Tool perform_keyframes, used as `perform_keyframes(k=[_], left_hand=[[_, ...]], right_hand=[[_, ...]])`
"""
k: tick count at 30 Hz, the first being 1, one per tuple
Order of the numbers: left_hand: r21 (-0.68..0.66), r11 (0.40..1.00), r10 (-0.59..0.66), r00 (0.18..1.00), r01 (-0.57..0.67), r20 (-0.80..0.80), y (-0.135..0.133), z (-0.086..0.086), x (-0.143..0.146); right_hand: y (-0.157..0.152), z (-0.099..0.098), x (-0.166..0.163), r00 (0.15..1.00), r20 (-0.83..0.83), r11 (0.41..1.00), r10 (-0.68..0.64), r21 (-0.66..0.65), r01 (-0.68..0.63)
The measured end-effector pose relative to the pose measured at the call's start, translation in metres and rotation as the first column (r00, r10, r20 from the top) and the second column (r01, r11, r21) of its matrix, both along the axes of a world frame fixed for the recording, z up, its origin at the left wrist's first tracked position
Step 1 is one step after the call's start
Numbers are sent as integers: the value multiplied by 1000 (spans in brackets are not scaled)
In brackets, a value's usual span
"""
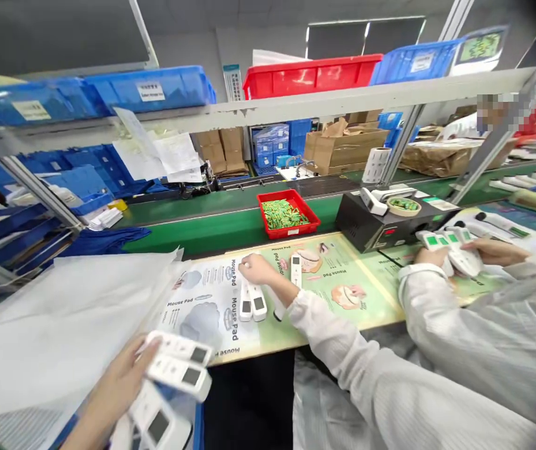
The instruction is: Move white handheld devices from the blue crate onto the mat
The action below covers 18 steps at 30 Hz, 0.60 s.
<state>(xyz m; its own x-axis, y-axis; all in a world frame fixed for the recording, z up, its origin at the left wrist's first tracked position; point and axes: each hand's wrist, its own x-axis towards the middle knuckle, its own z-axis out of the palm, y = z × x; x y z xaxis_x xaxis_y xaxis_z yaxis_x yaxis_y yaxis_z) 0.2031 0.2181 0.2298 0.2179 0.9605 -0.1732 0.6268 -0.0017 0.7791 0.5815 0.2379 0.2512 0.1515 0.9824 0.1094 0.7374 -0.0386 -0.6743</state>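
Observation:
My left hand (127, 369), low at the left, is closed around the ends of several white remote controls (181, 369) with small dark screens. They fan out to the right, above a blue bin edge. My right hand (257, 270) reaches over the printed mat, fingers bent around the upper ends of two white remote controls (252, 303); their screens face up, towards me. Its fingertips are partly hidden. Another white remote control (296, 269) lies just right of it on the mat (277, 337). A white object, partly hidden, lies under my right forearm.
A red tray of green batteries (286, 215) stands behind the mat. Right of it is a black box (380, 219) with a roll of tape on top. At the right a co-worker's hands (493, 250) hold several remote controls. White sheeting (61, 319) covers the left; a shelf (249, 115) crosses above.

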Motion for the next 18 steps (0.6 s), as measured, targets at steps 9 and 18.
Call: perform_keyframes(k=[9,18], left_hand=[[-307,934,-138,977,183,160,114,-3,124],[165,957,-184,941,237,-284,142,-35,152]], right_hand=[[30,-44,47,990,114,973,-82,-205,104],[32,-48,48,975,163,942,-151,-275,192]])
